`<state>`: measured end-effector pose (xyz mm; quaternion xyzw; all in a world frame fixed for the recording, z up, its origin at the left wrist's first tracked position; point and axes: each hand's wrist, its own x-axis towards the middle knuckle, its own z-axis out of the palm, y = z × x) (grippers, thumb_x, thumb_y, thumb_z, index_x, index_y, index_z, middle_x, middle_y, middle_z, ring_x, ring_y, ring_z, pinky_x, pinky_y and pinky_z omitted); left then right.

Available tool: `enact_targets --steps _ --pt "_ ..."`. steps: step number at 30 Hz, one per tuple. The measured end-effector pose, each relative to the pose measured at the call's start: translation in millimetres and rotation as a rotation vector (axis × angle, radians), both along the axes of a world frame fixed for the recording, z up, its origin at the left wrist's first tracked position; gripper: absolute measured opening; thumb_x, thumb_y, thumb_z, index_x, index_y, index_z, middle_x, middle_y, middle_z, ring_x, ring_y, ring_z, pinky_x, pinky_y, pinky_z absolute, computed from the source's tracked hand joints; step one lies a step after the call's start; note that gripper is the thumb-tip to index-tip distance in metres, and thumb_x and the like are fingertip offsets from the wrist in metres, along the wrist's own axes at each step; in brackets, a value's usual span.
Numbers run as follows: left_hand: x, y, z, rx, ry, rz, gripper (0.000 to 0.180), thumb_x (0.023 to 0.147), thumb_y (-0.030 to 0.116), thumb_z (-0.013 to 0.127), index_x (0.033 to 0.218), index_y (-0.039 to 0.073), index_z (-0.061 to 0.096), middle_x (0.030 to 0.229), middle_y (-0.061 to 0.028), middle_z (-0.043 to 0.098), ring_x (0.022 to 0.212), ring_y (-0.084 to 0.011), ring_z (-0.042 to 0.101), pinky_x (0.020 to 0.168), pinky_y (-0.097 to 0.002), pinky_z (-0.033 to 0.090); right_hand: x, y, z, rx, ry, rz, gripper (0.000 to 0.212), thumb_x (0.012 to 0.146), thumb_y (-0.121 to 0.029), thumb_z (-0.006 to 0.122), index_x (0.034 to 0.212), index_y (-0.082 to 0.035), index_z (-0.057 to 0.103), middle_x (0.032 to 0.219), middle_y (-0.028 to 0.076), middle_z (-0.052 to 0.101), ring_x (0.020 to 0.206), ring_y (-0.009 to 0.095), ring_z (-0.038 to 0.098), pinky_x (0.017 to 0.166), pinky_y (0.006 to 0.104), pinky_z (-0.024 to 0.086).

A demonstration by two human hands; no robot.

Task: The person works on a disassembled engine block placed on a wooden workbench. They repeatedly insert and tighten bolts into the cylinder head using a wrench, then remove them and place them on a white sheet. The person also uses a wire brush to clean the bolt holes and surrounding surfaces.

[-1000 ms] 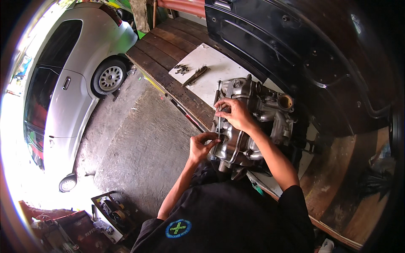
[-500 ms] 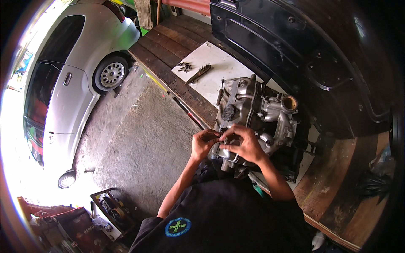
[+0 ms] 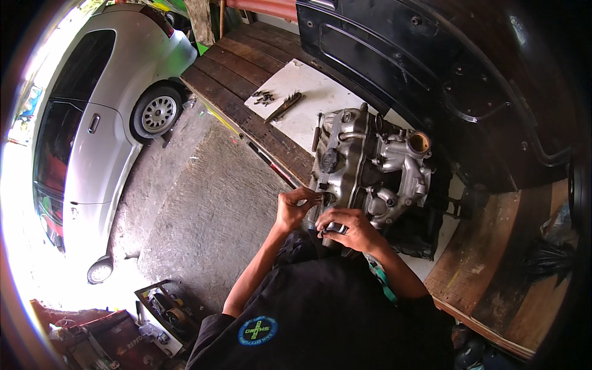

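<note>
A silver engine cylinder head with its valve cover (image 3: 344,179) rests on a white board (image 3: 308,86) upon the bench. A black round oil filler cap (image 3: 330,160) sits on the cover. My left hand (image 3: 295,206) is at the cover's near left edge, thumb and fingertips pinched together; what lies between them is too small to name. Close beside it, over the near end of the cover, my right hand (image 3: 350,227) has its fingers curled together. Something small and dark shows at its fingertips, its kind unclear. The intake manifold (image 3: 407,179) is joined to the engine's right side.
A wooden-handled brush (image 3: 285,106) and several small dark bolts (image 3: 264,97) lie on the board. Behind stands a large black panel (image 3: 394,68). A silver car (image 3: 92,135) is at left; a tool tray (image 3: 163,314) is at lower left. A black plastic bag (image 3: 546,262) lies right.
My right hand has moved down toward me, away from the left fingertips, and its fingers have curled in. The left hand stays near the cover's edge. The whole view has shifted slightly.
</note>
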<state>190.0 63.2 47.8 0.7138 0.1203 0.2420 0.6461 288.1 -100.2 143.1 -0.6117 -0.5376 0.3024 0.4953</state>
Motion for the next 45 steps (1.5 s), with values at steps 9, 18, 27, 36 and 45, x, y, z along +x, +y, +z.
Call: enact_targets --steps 9,18,27,36,45 --pt "-2.2 3.8 -5.8 0.048 -0.017 -0.045 0.011 0.074 -0.003 0.076 0.084 -0.001 0.073 0.086 -0.0119 0.072 0.081 -0.0198 0.069 0.073 -0.0296 0.053 54.3 38.5 22.7 -0.229 -0.09 -0.398 0.021 0.085 -0.01 0.07 0.104 -0.005 0.062 0.097 0.008 0.069 0.088 0.02 0.068 0.071 0.0333 0.054" --pt "0.2 -3.3 -8.2 -0.107 0.03 -0.021 0.012 0.075 -0.001 0.076 0.086 -0.002 0.072 0.096 -0.0111 0.072 0.089 -0.0174 0.068 0.082 -0.0294 0.052 89.8 82.3 -15.6 -0.219 -0.572 -0.249 0.022 0.082 -0.016 0.072 0.099 -0.005 0.064 0.095 0.014 0.062 0.089 0.034 0.063 0.079 0.0404 0.05" --pt "0.8 -9.9 -11.0 -0.264 -0.042 -0.03 0.013 0.075 -0.005 0.073 0.087 -0.003 0.069 0.101 -0.013 0.07 0.095 -0.0177 0.065 0.087 -0.0305 0.049 90.1 66.1 0.2 -0.129 0.116 -0.185 0.025 0.083 -0.006 0.071 0.107 -0.005 0.064 0.096 0.003 0.065 0.092 0.011 0.06 0.079 0.0265 0.051" --pt "-3.7 -12.5 -6.1 -0.262 -0.077 -0.029 0.013 0.078 -0.007 0.069 0.09 -0.005 0.066 0.105 -0.0147 0.068 0.099 -0.0201 0.064 0.09 -0.0309 0.048 46.0 27.9 19.1 -0.059 0.355 -0.101 0.024 0.08 -0.002 0.076 0.102 -0.001 0.066 0.097 0.004 0.067 0.094 0.011 0.063 0.084 0.0256 0.052" --pt "-2.6 -10.0 -12.4 -0.295 -0.069 -0.041 0.015 0.077 -0.008 0.071 0.091 -0.005 0.066 0.105 -0.0155 0.067 0.1 -0.0208 0.064 0.09 -0.0315 0.048 42.9 36.1 15.0 -0.081 0.128 -0.244 0.022 0.086 -0.004 0.07 0.107 -0.002 0.064 0.087 0.004 0.067 0.08 0.01 0.065 0.071 0.0255 0.055"
